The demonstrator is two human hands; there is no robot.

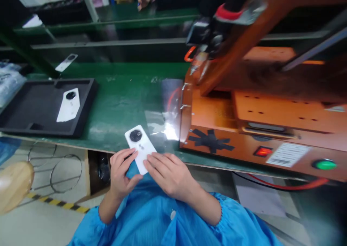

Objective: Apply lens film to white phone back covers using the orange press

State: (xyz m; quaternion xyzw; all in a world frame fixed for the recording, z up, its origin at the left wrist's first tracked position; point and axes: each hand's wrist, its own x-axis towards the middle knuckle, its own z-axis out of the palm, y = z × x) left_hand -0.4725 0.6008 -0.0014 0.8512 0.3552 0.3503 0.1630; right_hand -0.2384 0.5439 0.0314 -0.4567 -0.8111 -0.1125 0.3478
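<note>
I hold a white phone back cover with a round black camera ring at the near edge of the green bench. My left hand grips its lower left side. My right hand lies on its lower right end, fingers flat. Both sleeves are bright blue. A second white cover rests in a black tray at the left.
An orange machine with a green button and a red lit switch fills the right. A clear film sheet lies beside it. Another cover lies farther back. Other people's hands work at the far bench.
</note>
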